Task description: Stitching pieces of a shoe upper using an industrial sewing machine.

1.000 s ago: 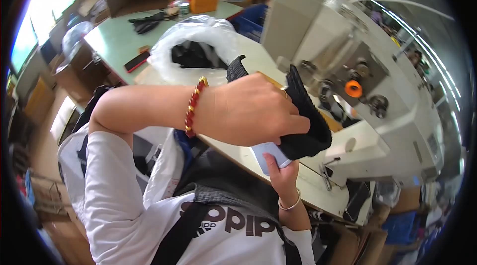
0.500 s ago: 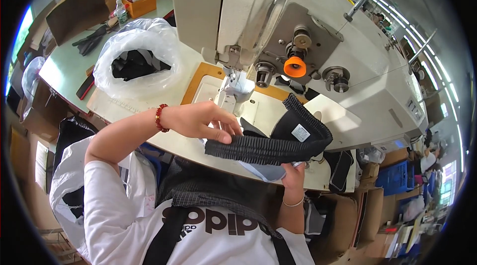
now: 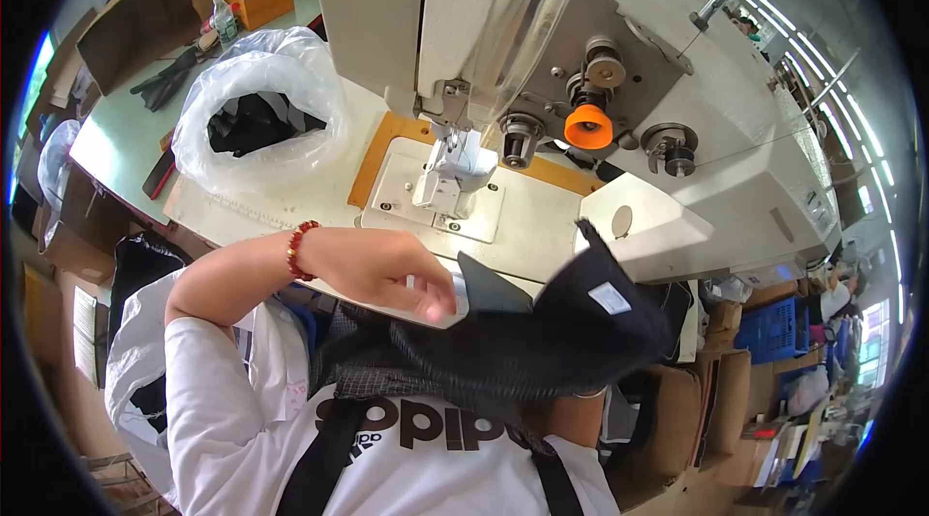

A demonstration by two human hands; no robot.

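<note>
A black knit piece (image 3: pixel 542 342) with a small white label (image 3: pixel 614 298) hangs over my lap, just in front of the table edge. My left hand (image 3: pixel 382 272), with a red bead bracelet on its wrist, grips the piece's left end, where a pale grey lining shows; the fingers are blurred. My right hand is hidden under the right side of the piece, and only a bit of its wrist (image 3: pixel 584 393) shows. The sewing machine's needle area (image 3: pixel 445 172) stands beyond the piece, with nothing under it.
A large cream sewing machine (image 3: pixel 503 22) with an orange knob (image 3: pixel 588 126) fills the back. A clear plastic bag (image 3: pixel 256 109) of black pieces sits at the left. Behind it is a green table (image 3: pixel 116 138) with an orange box (image 3: pixel 256 3). A blue crate (image 3: pixel 774 332) stands at right.
The black piece has come down from the machine bed toward my lap. My left hand moved down and nearer with it, and my right hand went out of sight beneath it.
</note>
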